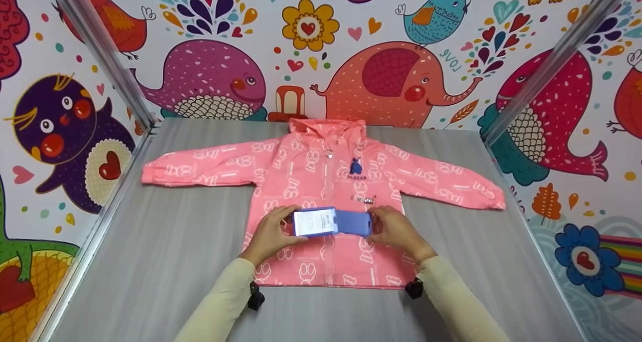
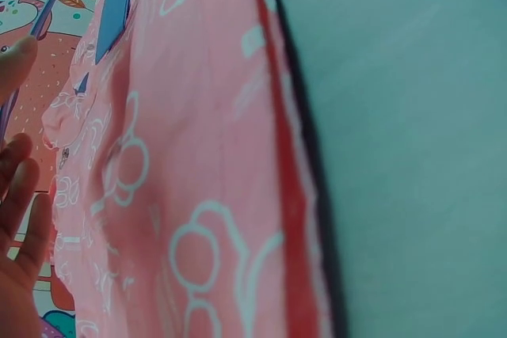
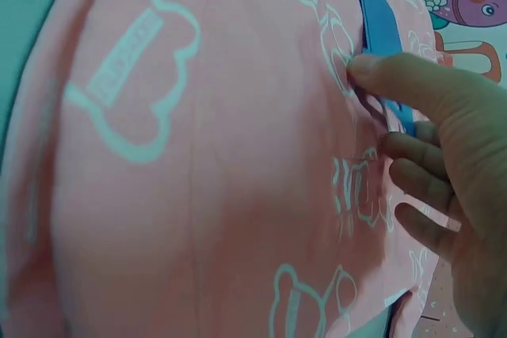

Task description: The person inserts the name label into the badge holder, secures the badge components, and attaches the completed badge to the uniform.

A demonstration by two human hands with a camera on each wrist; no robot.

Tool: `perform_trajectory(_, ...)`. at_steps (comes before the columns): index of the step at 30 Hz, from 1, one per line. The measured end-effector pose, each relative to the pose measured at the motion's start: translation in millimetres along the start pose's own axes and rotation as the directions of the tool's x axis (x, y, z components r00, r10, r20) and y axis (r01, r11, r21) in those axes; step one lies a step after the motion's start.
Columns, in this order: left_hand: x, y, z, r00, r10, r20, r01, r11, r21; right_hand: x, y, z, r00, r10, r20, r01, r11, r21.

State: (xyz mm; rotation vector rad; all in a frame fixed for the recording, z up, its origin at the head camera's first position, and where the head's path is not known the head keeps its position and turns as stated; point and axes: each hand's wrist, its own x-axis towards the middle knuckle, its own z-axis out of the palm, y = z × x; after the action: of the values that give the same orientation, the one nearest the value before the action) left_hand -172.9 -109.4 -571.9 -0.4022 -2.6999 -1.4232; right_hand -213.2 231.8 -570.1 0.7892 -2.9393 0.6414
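Observation:
A blue card holder (image 1: 353, 222) is held level above the pink jacket (image 1: 301, 181), its two parts side by side. My left hand (image 1: 273, 234) pinches the left part, which carries a white printed card (image 1: 313, 222). My right hand (image 1: 398, 230) pinches the plain blue right part by its outer end. The right wrist view shows the thumb and fingers on that blue part (image 3: 382, 17). In the left wrist view, the left part appears edge-on between thumb and fingers. Whether the two parts are joined is not clear.
The hooded jacket lies spread face up, sleeves out, on a grey table (image 1: 190, 246). A dark blue bear print (image 1: 355, 166) and a small metallic piece (image 1: 367, 200) are on its chest. Metal rails and cartoon-patterned walls (image 1: 215, 76) border the table.

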Motion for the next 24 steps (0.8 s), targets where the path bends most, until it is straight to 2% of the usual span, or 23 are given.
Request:
perform_trajectory(5, 0.0, 0.6, -1.7, 1.000, 0.008, -0.004, -0.008, 1.000, 0.005, -2.3, 2.8, -6.9, 0.998, 0.049, -0.036, -0.047, 0.997, 0.061)
perform_trajectory(11, 0.6, 0.0, -2.9, 1.000, 0.023, -0.009, -0.023, 1.000, 0.017, -2.5, 2.6, -19.6, 0.990, 0.107, -0.093, -0.088, 0.978, 0.188)
perform_trajectory(16, 0.3, -0.5, -2.9, 1.000, 0.021, -0.012, -0.021, 1.000, 0.016, -5.2, 0.2, -26.9, 0.993, 0.078, -0.093, -0.055, 0.971, 0.232)
perform_trajectory(24, -0.9, 0.8, -3.9, 1.000, 0.013, 0.006, -0.013, 1.000, -0.003, -9.6, -2.5, -33.5, 1.000, 0.008, -0.030, 0.000, 0.969, 0.248)
